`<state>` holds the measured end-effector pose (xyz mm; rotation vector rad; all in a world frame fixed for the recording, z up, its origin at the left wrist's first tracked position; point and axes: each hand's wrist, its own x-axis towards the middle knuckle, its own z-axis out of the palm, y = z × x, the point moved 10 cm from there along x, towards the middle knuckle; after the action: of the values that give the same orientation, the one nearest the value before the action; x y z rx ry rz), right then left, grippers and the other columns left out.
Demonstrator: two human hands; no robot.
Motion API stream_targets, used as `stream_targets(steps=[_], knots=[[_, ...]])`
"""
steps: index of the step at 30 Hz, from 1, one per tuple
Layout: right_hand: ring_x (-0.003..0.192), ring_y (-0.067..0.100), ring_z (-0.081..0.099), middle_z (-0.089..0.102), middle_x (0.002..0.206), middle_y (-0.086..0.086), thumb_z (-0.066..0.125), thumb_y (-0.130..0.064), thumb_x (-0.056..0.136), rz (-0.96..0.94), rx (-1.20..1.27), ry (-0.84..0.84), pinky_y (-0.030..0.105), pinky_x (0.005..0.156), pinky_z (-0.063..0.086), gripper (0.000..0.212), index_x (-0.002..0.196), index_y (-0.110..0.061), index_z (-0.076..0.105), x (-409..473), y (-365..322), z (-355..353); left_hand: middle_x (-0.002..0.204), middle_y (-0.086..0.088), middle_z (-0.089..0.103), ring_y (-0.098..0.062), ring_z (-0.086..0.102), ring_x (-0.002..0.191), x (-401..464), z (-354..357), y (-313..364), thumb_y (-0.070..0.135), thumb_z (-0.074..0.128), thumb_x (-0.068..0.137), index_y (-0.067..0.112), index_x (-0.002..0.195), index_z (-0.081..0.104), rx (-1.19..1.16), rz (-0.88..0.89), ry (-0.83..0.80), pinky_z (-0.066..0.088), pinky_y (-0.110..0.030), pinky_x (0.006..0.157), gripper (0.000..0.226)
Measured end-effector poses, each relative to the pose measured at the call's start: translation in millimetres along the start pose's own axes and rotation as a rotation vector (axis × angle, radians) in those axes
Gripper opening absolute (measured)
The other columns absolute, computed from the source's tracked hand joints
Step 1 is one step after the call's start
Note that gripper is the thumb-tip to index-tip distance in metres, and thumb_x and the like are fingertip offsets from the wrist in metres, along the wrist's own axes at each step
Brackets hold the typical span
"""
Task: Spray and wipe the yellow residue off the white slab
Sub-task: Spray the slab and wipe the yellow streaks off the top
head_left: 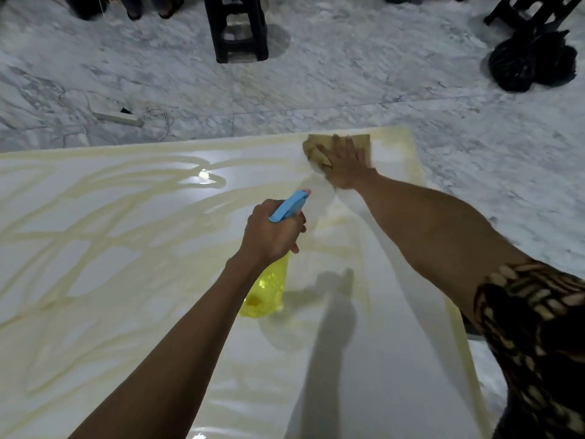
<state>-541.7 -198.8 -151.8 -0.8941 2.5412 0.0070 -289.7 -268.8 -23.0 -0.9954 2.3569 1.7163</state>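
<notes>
Yellow residue (95,223) is streaking the white slab (177,327) lying on the marble floor (348,83). The left hand (269,232) is gripping a yellow spray bottle (269,286), fingers clamped round its blue trigger head (289,205). Further right, the right hand (345,163) is pressing a tan cloth (316,148) onto the slab's far corner, fingers spread flat.

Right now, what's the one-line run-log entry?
left hand: grips spray bottle | right hand: presses cloth at slab far corner | yellow residue: mostly remaining

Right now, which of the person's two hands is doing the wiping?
The right hand, stretched to the slab's far corner, lies flat on the tan cloth. The left hand grips the yellow spray bottle.
</notes>
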Motion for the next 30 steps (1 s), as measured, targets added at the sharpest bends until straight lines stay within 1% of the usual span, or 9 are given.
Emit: stream_targets(steps=[2, 5, 8, 12, 17, 22, 25, 27, 30], knots=[[0.152, 0.031, -0.013, -0.013, 0.165, 0.001, 0.024, -0.050, 0.103, -0.009, 0.039, 0.078, 0.049, 0.121, -0.009, 0.064, 0.157, -0.031, -0.004, -25, -8, 24, 0.074, -0.002, 0.077, -0.025, 0.071, 0.053, 9, -1, -9, 0.025, 0.054, 0.078, 0.011, 0.096, 0.080, 0.048, 0.000, -0.035, 0.065, -0.049, 0.069, 0.034], [0.153, 0.032, -0.002, -0.001, 0.167, 0.003, 0.034, -0.049, 0.101, -0.056, -0.006, 0.191, 0.052, 0.122, -0.002, 0.066, 0.158, -0.028, 0.008, -77, -13, 54, 0.075, -0.004, 0.077, -0.023, 0.071, 0.050, 5, 1, -19, 0.026, 0.056, 0.079, 0.012, 0.078, 0.075, 0.097, 0.006, -0.102, 0.065, -0.044, 0.068, 0.024], [0.152, 0.035, 0.000, 0.004, 0.166, 0.007, 0.041, -0.046, 0.099, -0.111, 0.011, 0.147, 0.057, 0.121, 0.000, 0.066, 0.157, -0.032, 0.013, -143, -20, 95, 0.073, 0.000, 0.077, -0.021, 0.071, 0.049, -7, 4, -29, 0.029, 0.055, 0.077, 0.014, 0.076, 0.073, 0.119, -0.014, -0.164, 0.061, -0.038, 0.065, 0.023], [0.152, 0.038, -0.002, 0.003, 0.166, 0.009, 0.032, -0.043, 0.098, -0.156, 0.065, 0.138, 0.062, 0.119, 0.002, 0.063, 0.157, -0.035, 0.013, -250, -42, 129, 0.074, 0.001, 0.077, -0.021, 0.071, 0.048, -33, 9, -40, 0.030, 0.054, 0.076, 0.019, 0.085, 0.076, 0.125, -0.034, -0.210, 0.061, -0.037, 0.066, 0.026], [0.151, 0.033, -0.011, -0.012, 0.166, 0.004, 0.031, -0.046, 0.101, -0.172, 0.147, 0.106, 0.057, 0.117, -0.002, 0.066, 0.156, -0.039, -0.005, -378, -73, 172, 0.073, 0.001, 0.076, -0.019, 0.071, 0.047, -66, 22, -47, 0.029, 0.056, 0.076, 0.018, 0.077, 0.073, 0.112, -0.051, -0.217, 0.056, -0.031, 0.063, 0.020], [0.151, 0.026, 0.009, 0.004, 0.167, 0.000, 0.032, -0.051, 0.100, -0.225, 0.374, -0.149, 0.044, 0.116, 0.014, 0.064, 0.157, -0.034, 0.009, -474, -97, 218, 0.076, -0.005, 0.078, -0.022, 0.070, 0.048, -101, 29, -60, 0.025, 0.059, 0.080, 0.008, 0.082, 0.074, 0.067, -0.084, -0.164, 0.059, -0.036, 0.062, 0.023], [0.134, 0.020, 0.048, 0.051, 0.146, -0.001, 0.035, -0.054, 0.102, -0.021, 0.756, -0.273, 0.033, 0.106, 0.041, 0.045, 0.142, -0.035, 0.043, -483, -82, 186, 0.075, -0.005, 0.078, -0.030, 0.071, 0.053, -119, 24, -63, 0.028, 0.058, 0.075, 0.007, 0.082, 0.075, 0.034, -0.106, -0.124, 0.065, -0.049, 0.067, 0.028], [0.115, 0.017, 0.062, 0.065, 0.123, -0.003, 0.043, -0.044, 0.103, 0.074, 0.973, -0.242, 0.024, 0.092, 0.048, 0.030, 0.127, -0.032, 0.057, -458, -72, 142, 0.077, -0.006, 0.079, -0.034, 0.073, 0.059, -127, 15, -62, 0.027, 0.058, 0.077, 0.008, 0.083, 0.075, 0.025, -0.116, -0.086, 0.066, -0.052, 0.070, 0.027], [0.108, 0.020, 0.062, 0.065, 0.120, 0.004, 0.044, -0.034, 0.104, 0.190, 1.092, -0.063, 0.022, 0.084, 0.046, 0.032, 0.126, -0.016, 0.060, -377, -47, 68, 0.085, -0.013, 0.079, -0.037, 0.073, 0.065, -132, -2, -54, 0.018, 0.058, 0.085, 0.020, 0.096, 0.077, 0.018, -0.085, -0.037, 0.066, -0.048, 0.069, 0.022]])
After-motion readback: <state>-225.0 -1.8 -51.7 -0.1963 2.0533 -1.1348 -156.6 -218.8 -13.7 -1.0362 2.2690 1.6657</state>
